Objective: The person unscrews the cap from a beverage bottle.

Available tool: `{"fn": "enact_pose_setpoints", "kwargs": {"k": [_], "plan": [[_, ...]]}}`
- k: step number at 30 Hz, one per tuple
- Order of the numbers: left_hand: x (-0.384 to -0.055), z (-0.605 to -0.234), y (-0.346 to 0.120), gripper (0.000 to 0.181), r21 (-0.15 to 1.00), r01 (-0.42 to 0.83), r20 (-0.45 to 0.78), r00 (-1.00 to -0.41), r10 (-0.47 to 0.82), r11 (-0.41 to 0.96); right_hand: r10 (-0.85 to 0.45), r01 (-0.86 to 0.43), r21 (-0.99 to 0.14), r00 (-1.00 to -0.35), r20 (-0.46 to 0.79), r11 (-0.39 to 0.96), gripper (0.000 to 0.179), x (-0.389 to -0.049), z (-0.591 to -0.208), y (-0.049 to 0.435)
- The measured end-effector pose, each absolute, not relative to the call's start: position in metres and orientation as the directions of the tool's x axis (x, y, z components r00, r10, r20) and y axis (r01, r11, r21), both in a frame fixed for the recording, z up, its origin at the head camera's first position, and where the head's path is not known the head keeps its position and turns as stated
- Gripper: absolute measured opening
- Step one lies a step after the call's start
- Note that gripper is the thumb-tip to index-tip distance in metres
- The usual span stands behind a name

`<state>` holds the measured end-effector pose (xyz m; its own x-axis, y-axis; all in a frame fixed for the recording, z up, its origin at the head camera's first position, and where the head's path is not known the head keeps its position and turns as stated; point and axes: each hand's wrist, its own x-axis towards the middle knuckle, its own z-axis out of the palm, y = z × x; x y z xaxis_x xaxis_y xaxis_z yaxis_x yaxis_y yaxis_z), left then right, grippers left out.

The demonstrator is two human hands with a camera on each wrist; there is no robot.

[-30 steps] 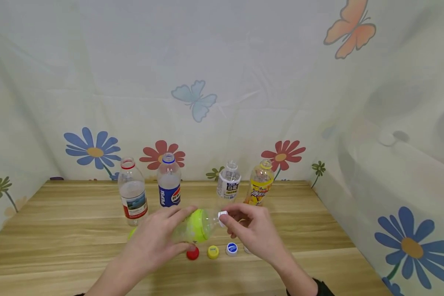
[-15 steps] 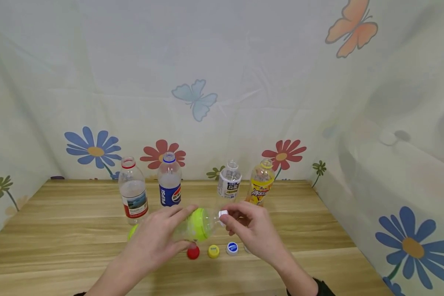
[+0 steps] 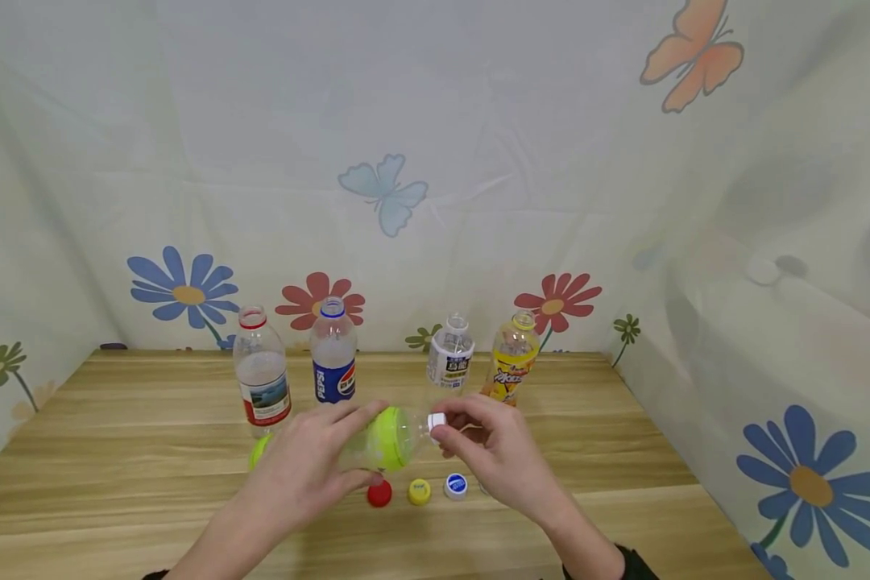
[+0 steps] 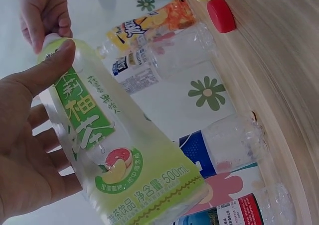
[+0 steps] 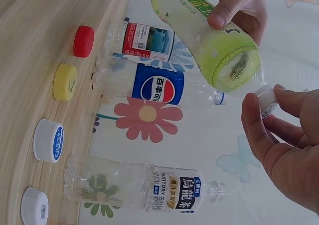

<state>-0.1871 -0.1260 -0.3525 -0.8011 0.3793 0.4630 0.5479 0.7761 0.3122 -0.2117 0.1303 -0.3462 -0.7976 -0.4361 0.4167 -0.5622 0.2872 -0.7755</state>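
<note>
My left hand point(image 3: 312, 455) grips a clear bottle with a green label point(image 4: 99, 130) round its body, holding it tilted almost on its side over the table, neck to the right. At that neck my right hand point(image 3: 496, 451) pinches a white cap point(image 5: 266, 99) between thumb and fingers. The cap sits right at the bottle's mouth. Below the hands, on the table, lie a red cap point(image 3: 379, 493), a yellow cap point(image 3: 419, 491) and a white cap with a blue top point(image 3: 455, 486). Another white cap point(image 5: 35, 206) shows in the right wrist view, mostly hidden by my right hand in the head view.
Uncapped bottles stand behind: a red-rimmed bottle point(image 3: 261, 370), a Pepsi bottle point(image 3: 333, 354), a clear bottle with a white label point(image 3: 449, 362) and a yellow-labelled bottle point(image 3: 513, 362). A flower-print cloth point(image 3: 435, 121) closes off the wooden table's point(image 3: 152, 419) back and sides.
Both hands keep their hold on the bottle and cap, with barely any motion. The whole head view shifts slightly.
</note>
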Motion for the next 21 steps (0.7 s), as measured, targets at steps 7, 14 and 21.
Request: {"fn": "enact_pose_setpoints", "kwargs": {"k": [7,14,21], "plan": [[-0.188,-0.3524,-0.1267,0.076,0.32,0.546,0.458,-0.805,0.378,0.774,-0.456,-0.597,-0.759,-0.769,0.448,0.261,0.017,-0.2122,-0.3468,0.1308],[-0.1892,-0.3538,-0.1279,0.076,0.323,0.552,0.459,-0.802,0.383,0.769,-0.481,-0.624,-0.736,-0.746,0.46,0.264,0.02,-0.2127,-0.3477,0.1319],[-0.1899,-0.3538,-0.128,0.076,0.362,0.534,0.437,-0.821,0.367,0.764,-0.489,-0.65,-0.715,-0.725,0.484,0.255,0.021,-0.2129,-0.348,0.1316]]}}
